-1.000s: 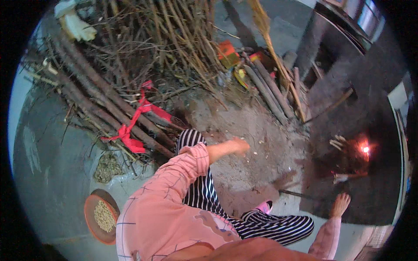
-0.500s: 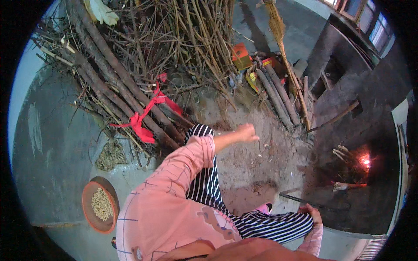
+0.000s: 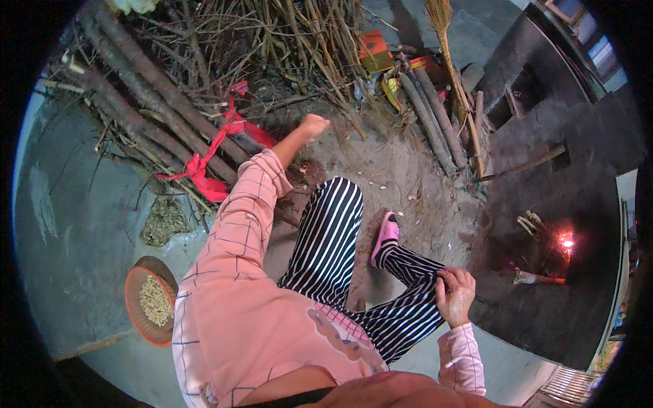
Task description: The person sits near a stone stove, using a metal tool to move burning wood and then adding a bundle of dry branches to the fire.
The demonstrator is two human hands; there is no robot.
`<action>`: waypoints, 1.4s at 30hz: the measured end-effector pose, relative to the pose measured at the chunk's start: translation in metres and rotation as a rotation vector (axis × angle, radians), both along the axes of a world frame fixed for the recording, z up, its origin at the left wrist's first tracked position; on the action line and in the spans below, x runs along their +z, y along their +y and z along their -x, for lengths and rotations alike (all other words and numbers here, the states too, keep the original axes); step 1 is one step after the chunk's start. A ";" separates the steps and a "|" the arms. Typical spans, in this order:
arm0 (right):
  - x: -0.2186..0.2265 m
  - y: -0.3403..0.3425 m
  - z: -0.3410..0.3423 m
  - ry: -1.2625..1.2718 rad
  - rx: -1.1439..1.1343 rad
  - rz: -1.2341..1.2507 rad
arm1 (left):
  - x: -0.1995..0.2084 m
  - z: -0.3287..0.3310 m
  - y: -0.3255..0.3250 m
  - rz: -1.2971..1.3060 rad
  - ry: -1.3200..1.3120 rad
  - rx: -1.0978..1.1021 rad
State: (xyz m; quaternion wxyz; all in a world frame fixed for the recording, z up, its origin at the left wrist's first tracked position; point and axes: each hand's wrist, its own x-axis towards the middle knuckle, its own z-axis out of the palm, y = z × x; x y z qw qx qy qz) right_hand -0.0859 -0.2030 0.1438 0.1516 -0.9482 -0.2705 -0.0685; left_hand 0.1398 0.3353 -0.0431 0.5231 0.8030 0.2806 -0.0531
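Out over the bare ground, at the edge of the brushwood pile, my left hand is held in a closed fist; whatever it may hold is hidden. A bundle of thick branches, tied with a red cloth strip, lies to the left of that forearm. My right hand rests over my right knee on the black-and-white striped trousers, thumb and fingers apart. Right of it, a fire burns in the opening of a dark stove, with sticks poking out.
An orange basket of pale nuts or beans stands at lower left. Against the far side are a straw broom, short logs and a red-and-yellow box. A lone stick leans by the stove. My pink shoe is on the ground.
My left hand has moved left and away from me, toward the brushwood. My right hand has shifted left with the knee, and my legs have turned so the pink shoe shows more fully.
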 end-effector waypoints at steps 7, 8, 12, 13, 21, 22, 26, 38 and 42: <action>-0.027 0.042 -0.072 0.197 0.134 -0.059 | 0.043 -0.095 0.074 -0.150 -0.358 0.167; -0.026 0.048 -0.078 0.198 0.160 -0.080 | 0.052 -0.112 0.082 -0.096 -0.298 0.259; -0.025 0.063 -0.096 0.188 0.259 -0.119 | 0.079 -0.163 0.125 -0.478 -0.561 0.241; -0.024 0.066 -0.099 0.204 0.272 -0.144 | 0.085 -0.177 0.137 -0.417 -0.627 0.191; -0.022 0.072 -0.104 0.226 0.223 -0.167 | 0.145 -0.267 0.135 0.151 -0.738 0.196; -0.022 0.071 -0.104 0.231 0.223 -0.160 | 0.159 -0.271 0.122 0.179 -0.741 0.179; -0.023 0.070 -0.101 0.197 0.215 -0.137 | 0.203 -0.257 0.055 0.226 -0.869 0.166; -0.034 0.046 -0.086 0.045 -0.024 -0.214 | 0.392 -0.188 -0.140 0.369 -0.975 -0.020; -0.034 0.042 -0.099 -0.117 -0.123 -0.252 | 0.409 -0.134 -0.171 0.392 -0.955 -0.027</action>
